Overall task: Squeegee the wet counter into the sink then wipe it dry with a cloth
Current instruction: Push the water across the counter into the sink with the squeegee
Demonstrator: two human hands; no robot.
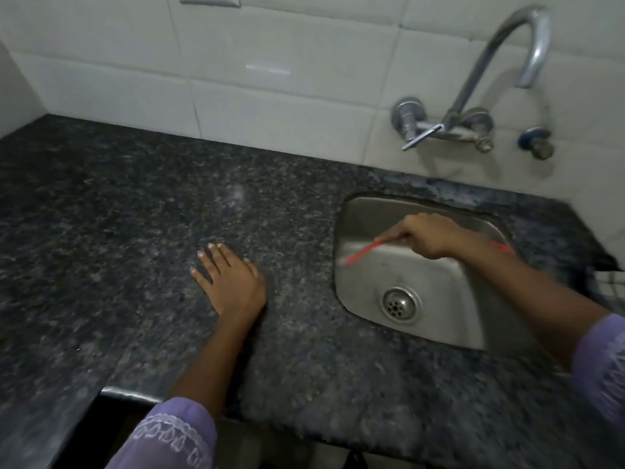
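Note:
The dark speckled granite counter [142, 211] fills the view, with a steel sink [439, 319] set into it on the right. My right hand [426, 235] hovers over the sink's left part, shut on a red squeegee [363, 252]. The tool is blurred and points down-left toward the sink's left rim. My left hand [230, 279] lies flat on the counter left of the sink, fingers spread, holding nothing. No cloth is in view.
A chrome wall tap [487, 79] arches over the sink's back right, with a lever [421, 137] and a small blue-ringed valve [537, 142]. White tiles line the back wall. The counter's front edge steps back at lower left [111, 390]. A dark rack edge [608, 282] shows at far right.

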